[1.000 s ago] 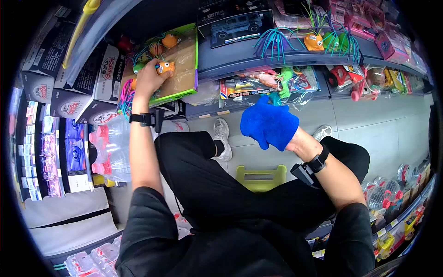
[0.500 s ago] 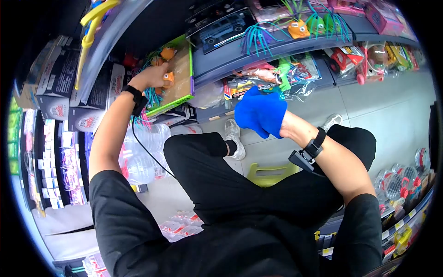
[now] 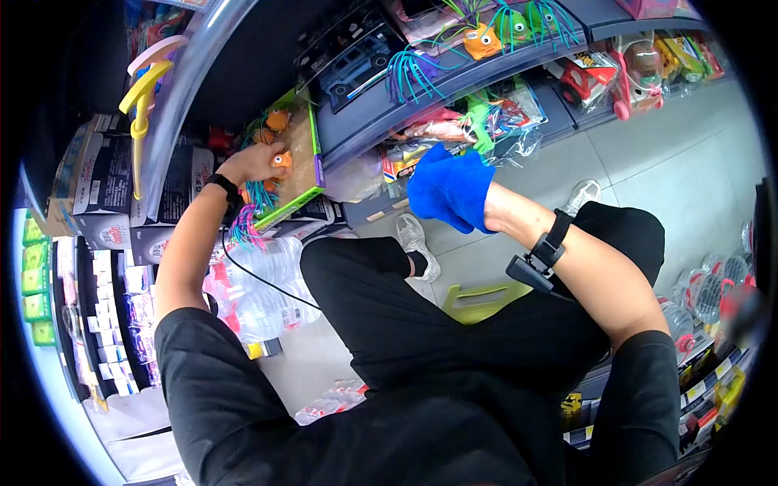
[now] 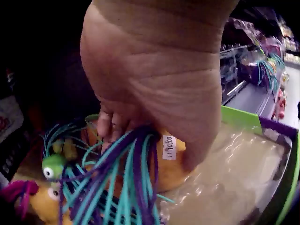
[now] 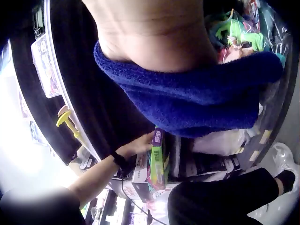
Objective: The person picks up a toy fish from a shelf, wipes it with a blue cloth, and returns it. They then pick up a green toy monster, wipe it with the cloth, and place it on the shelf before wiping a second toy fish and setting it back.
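My left hand [image 3: 253, 164] grips an orange rubber toy [image 3: 281, 160] with a bulging eye, at a green-edged cardboard display box [image 3: 293, 204]. In the left wrist view, thumb and fingers pinch this toy's body beside a white price sticker [image 4: 169, 147]. Teal and purple strands [image 4: 126, 178] hang in front of the curled fingers. A green toy [image 4: 52, 165] and another orange toy [image 4: 43, 206] lie to the left. A blue fluffy cloth [image 3: 450, 190] covers my right hand [image 5: 173, 54] to the wrist, hiding its fingers.
An orange toy [image 3: 482, 40] and a green one [image 3: 514, 29] sit on the upper shelf near a boxed toy car [image 3: 352, 69]. Bagged toys [image 3: 502, 117] fill the shelf below. Left of the display box stand dark cartons [image 3: 105, 190]; a yellow hook [image 3: 139, 117] hangs above them.
The head view has swung left, shifting the shelf. My left hand keeps its hold on the orange toy over the box, its forearm now angled differently. The covered right hand has turned slightly.
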The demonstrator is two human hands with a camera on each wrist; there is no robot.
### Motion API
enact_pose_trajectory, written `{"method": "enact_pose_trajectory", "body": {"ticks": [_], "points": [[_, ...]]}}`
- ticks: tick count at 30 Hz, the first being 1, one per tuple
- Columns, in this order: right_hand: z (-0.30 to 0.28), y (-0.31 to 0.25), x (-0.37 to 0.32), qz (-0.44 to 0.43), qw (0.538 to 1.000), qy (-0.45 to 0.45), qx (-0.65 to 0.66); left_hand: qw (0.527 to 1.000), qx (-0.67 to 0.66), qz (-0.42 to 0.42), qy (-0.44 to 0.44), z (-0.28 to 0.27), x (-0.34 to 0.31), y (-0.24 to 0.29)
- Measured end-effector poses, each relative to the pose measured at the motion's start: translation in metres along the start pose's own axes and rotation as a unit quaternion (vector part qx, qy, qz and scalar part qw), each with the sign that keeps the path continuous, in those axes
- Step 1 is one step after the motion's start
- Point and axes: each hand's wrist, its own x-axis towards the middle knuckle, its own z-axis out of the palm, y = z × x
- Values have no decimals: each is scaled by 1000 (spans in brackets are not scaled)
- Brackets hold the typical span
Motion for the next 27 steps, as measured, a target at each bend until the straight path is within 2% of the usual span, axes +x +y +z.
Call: {"method": "enact_pose_trajectory", "body": {"ticks": [2, 5, 8, 11, 13, 15, 17, 18, 20, 23, 25, 26, 27], "points": [[-2, -3, 1, -5, 1000, 4, -10, 997, 74, -10, -16, -5, 1, 7], [-2, -5, 2, -13, 999, 8, -33, 993, 114, 0, -6, -4, 6, 4], [-8, -1, 5, -26, 996, 12, -81, 999, 26, 38, -12, 2, 17, -18], [-33, 36, 30, -116, 980, 24, -162, 998, -54, -9, -34, -3, 14, -6], [-54, 69, 56, -195, 963, 38, -181, 997, -76, -23, -4, 2, 11, -8], [-56, 72, 58, -252, 940, 46, -224, 995, -89, -52, 16, 3, 9, -5], [-57, 72, 57, -272, 915, 50, -295, 990, -93, -97, 29, 2, 7, 3], [-55, 71, 55, -269, 910, 53, -310, 993, -72, -88, 41, 4, 6, 2], [-54, 62, 48, -263, 904, 38, -335, 995, -30, -69, 70, 4, 7, 0], [-43, 33, 32, -255, 887, -47, -381, 961, 16, -12, 277, 13, -3, 1], [-39, 22, 30, -269, 882, -86, -377, 937, -31, -57, 344, -5, -24, 27], [-39, 21, 31, -288, 891, -94, -337, 928, -67, -116, 347, -17, -36, 44], [-38, 20, 33, -307, 898, -104, -298, 911, -151, -124, 363, -23, -50, 61]]}}
